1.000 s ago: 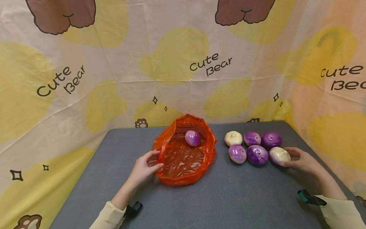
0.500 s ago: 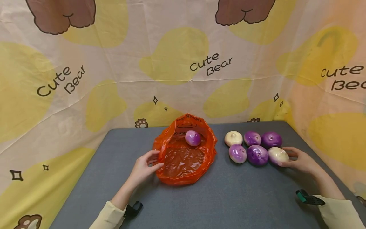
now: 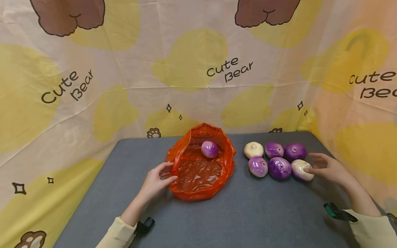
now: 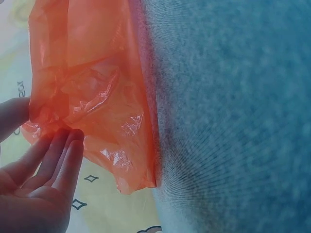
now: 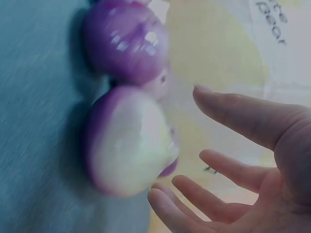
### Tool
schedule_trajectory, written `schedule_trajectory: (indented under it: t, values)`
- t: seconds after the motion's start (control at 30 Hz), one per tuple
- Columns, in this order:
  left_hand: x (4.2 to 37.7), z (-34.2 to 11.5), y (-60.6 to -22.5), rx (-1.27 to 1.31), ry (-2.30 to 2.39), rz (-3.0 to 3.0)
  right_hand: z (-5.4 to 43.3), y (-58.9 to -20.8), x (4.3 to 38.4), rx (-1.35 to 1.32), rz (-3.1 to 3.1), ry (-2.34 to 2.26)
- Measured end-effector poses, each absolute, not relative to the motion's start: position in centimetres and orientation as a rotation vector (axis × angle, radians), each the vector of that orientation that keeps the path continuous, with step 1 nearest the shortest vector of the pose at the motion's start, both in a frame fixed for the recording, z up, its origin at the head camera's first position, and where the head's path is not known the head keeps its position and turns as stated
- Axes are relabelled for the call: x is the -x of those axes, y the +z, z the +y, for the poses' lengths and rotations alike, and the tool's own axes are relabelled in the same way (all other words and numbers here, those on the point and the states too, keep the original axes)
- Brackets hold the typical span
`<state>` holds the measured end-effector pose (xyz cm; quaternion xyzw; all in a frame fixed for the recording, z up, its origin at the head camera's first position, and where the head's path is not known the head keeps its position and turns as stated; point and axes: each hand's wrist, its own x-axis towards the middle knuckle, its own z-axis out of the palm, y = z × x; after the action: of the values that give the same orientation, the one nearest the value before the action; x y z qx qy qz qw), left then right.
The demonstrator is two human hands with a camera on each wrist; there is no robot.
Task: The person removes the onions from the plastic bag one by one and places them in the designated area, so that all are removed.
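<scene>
My left hand [image 3: 156, 182] pinches the left rim of an orange plastic bag [image 3: 203, 195], which stands with its mouth facing me. In the left wrist view, the thumb and fingers close on the crumpled film. One glossy purple turnip [image 3: 210, 149] lies toward the back inside the bag. At the right, my right hand [image 3: 330, 168] hovers beside a white-and-purple turnip [image 3: 301, 170], fingers spread and nothing held. The right wrist view shows a gap between that turnip [image 5: 127, 143] and the thumb.
Several other turnips form two close rows on the grey table [image 3: 248, 213], among them a pale one [image 3: 253, 150] and a dark purple one [image 3: 279, 168]. A printed cloth [image 3: 186, 62] rises behind the table and along both sides.
My right hand nudged the nearest right turnip slightly left against the row, then let go and drew back to the right. The left hand and bag have stayed put.
</scene>
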<state>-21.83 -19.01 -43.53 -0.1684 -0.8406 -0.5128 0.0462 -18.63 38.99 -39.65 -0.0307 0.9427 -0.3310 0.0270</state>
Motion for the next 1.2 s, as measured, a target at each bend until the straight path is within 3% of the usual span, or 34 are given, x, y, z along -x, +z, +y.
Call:
schedule_trajectory:
  t: [0.23, 0.6, 1.2]
  values:
    - [21.9, -19.1, -43.6, 0.525, -1.570, -2.559, 36.6, -37.7, 18.9, 0.149, 2.924, -1.090]
    - [19.8, -18.1, -40.2, 0.513, -1.571, -2.600, 30.8, -35.0, 20.5, 0.309, 2.944, -1.145]
    - [21.8, -18.9, -43.8, 0.562, -1.544, -2.554, 21.9, -34.2, 24.8, 0.534, 2.787, -1.303]
